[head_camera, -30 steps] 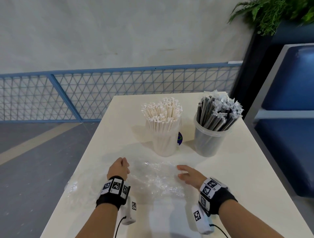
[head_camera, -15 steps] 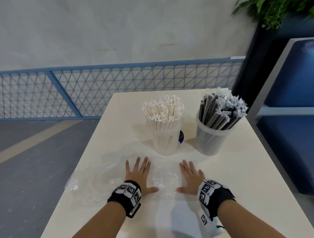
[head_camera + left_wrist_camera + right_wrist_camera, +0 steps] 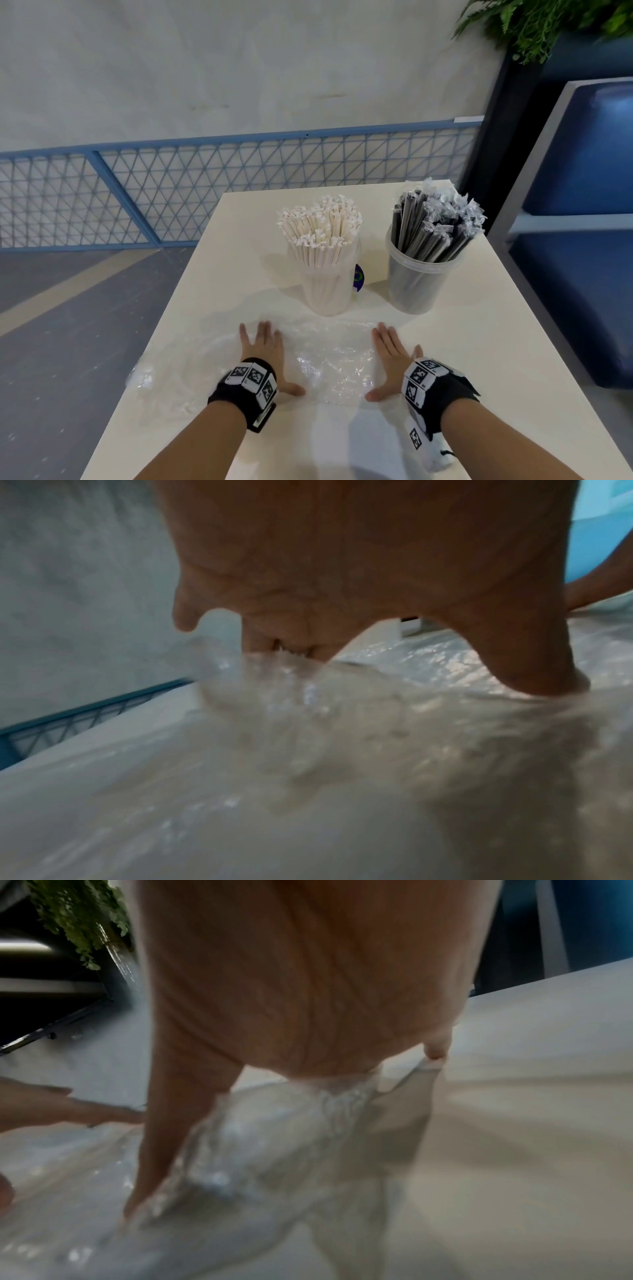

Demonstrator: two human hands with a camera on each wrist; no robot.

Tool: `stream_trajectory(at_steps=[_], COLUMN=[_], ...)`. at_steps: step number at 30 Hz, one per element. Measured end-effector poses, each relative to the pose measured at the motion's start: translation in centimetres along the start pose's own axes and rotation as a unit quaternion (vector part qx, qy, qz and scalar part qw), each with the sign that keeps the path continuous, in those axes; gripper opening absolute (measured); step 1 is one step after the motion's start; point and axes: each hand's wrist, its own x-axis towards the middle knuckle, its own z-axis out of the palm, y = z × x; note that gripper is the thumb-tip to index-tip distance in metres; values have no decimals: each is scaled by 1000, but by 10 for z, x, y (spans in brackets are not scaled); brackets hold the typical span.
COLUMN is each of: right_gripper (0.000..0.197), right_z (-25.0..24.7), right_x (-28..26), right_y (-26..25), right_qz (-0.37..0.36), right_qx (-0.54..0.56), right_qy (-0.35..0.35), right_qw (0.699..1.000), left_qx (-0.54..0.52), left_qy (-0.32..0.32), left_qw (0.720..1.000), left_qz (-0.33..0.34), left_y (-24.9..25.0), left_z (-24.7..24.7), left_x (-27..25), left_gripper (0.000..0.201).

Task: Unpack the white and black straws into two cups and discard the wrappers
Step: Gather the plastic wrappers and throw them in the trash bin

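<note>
Both hands lie flat, palms down, on a sheet of crinkled clear plastic wrapper [image 3: 329, 363] spread across the near part of the cream surface [image 3: 479, 342]. The left hand [image 3: 262, 353] presses the wrapper's left part, fingers straight and slightly fanned, thumb pointing inward; its grip is spread, holding nothing. The right hand [image 3: 390, 356] presses the wrapper's right edge in the same way, fingers straight, thumb pointing toward the left hand, grip likewise spread. In the left wrist view the fingertips [image 3: 544, 674] sink into the wrinkled film; in the right wrist view the film bunches up under the palm. Beyond the wrapper stand two clear plastic cups, near each other but apart. The left cup [image 3: 329, 291] is packed with upright white straws [image 3: 320, 229] in paper sleeves. The right cup [image 3: 416, 284] holds black straws [image 3: 431, 229] in clear sleeves, leaning to the right. A small blue and green sticker [image 3: 359, 277] shows on the white cup's right side.
</note>
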Motion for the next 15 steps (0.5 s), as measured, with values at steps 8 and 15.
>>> stream_trajectory(at_steps=[8,15], right_gripper=[130,59], right_z=[0,-34], right_x=[0,-20], right_y=[5,10], right_qz=[-17,-21], right_qx=[20,380], right_qy=[13,298], right_qw=[1000,876], left_qx=[-42,-219], left_qy=[-42,221], left_qw=[998,941], left_qz=[6,135], left_y=[-7,37], left_z=[17,-59], left_x=[1,-26], left_gripper=[134,70])
